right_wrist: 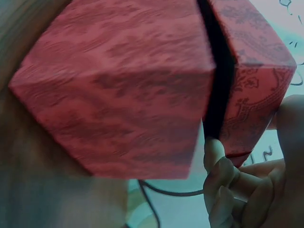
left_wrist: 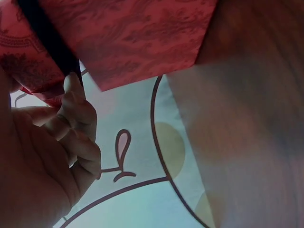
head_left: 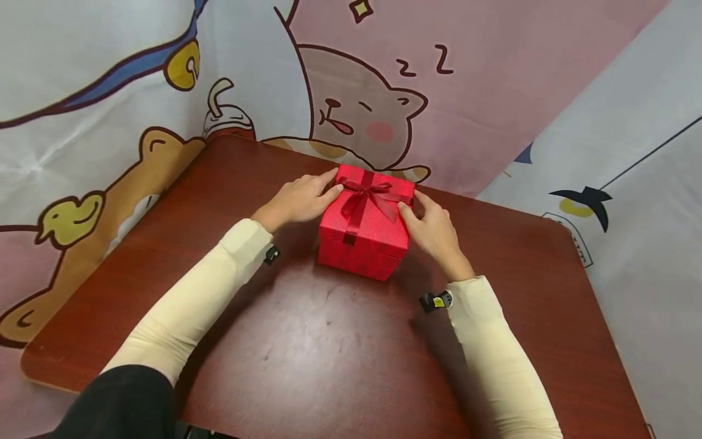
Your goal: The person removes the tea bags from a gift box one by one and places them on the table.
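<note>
On the far middle part of the table stands a red patterned gift box (head_left: 356,261). Its red lid (head_left: 378,228) carries a dark red ribbon bow (head_left: 368,192). My left hand (head_left: 303,198) grips the left side of the lid, thumb near the top edge. On the opposite side, my right hand (head_left: 436,230) holds the lid with its thumb at the edge and fingers down the side. In the right wrist view a black band (right_wrist: 221,90) shows between lid and box body, with a fingertip right at it. The inside of the box is hidden.
The brown wooden table (head_left: 307,341) has rounded corners. Behind it and at both sides hangs a cloth (head_left: 493,91) printed with cartoon animals, close to the table's far edge.
</note>
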`<action>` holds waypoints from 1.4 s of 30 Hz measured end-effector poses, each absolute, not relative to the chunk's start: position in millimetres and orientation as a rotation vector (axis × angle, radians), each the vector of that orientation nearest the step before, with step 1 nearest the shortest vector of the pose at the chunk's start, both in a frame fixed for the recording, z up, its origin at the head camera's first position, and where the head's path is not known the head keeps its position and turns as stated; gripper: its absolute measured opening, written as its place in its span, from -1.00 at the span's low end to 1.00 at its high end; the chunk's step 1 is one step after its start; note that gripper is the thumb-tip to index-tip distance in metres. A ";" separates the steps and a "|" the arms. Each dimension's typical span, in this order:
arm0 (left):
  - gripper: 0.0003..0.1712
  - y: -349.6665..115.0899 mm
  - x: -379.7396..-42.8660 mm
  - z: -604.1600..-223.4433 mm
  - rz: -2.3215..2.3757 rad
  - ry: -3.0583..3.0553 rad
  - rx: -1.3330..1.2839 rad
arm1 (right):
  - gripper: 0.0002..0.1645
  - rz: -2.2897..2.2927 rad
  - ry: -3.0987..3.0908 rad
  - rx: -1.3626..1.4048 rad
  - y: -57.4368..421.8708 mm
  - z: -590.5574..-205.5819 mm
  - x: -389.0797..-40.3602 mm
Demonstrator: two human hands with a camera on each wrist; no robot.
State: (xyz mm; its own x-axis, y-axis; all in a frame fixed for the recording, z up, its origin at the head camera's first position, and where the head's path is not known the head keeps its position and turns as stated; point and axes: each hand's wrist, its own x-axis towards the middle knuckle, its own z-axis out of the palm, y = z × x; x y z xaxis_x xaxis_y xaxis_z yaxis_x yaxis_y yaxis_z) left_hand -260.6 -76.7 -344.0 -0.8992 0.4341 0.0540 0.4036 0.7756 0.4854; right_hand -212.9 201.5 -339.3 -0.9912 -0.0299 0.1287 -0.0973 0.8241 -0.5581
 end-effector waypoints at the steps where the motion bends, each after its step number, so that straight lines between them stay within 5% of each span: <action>1: -0.23 -79.0 -260.4 -341.9 0.769 2.909 0.680 | -0.23 0.891 -2.886 0.108 199.3 -336.9 -213.6; 42: -0.23 -191.2 -255.5 -325.9 0.792 2.902 0.458 | -0.24 0.956 -2.965 0.293 85.8 -322.2 -242.2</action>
